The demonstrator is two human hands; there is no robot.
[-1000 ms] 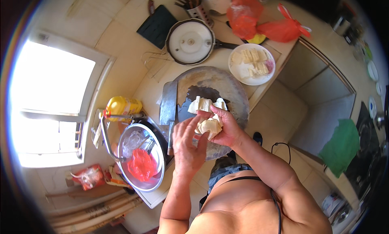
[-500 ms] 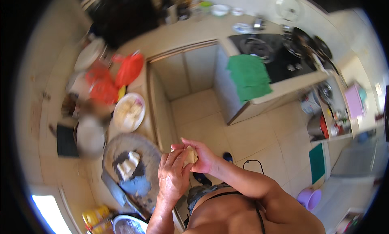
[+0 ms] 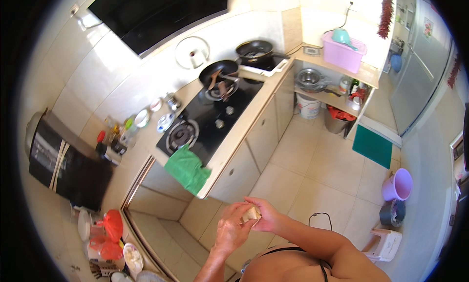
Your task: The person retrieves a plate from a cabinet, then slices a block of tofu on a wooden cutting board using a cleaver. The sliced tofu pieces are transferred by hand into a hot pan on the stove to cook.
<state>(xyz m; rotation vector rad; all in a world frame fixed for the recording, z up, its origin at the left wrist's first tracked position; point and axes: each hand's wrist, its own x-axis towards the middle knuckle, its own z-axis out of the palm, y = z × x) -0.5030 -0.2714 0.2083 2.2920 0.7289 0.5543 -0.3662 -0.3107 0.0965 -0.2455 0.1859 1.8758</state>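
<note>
Both of my hands are closed around a pale cream-coloured piece of food [image 3: 251, 215], held up in front of my body above the floor. My left hand [image 3: 232, 228] wraps it from the left, fingers bent over the top. From the other side my right hand [image 3: 266, 217] supports it, its palm partly behind the piece. Much of the piece is hidden by the fingers, and its exact kind cannot be made out. At the lower left, a white plate [image 3: 140, 260] with pale food pieces [image 3: 132, 255] stands on the counter.
A green cloth [image 3: 187, 170] hangs over the counter corner beside the black hob [image 3: 207, 147], which carries a wok [image 3: 207, 71]. Red plastic bags [image 3: 113, 226] lie at the left. A purple bucket [image 3: 401, 184] and a white stool [image 3: 386, 245] stand on the right.
My view has swung to the right, so the round board with white pieces has almost left the picture. Both hands still hold the pale piece.
</note>
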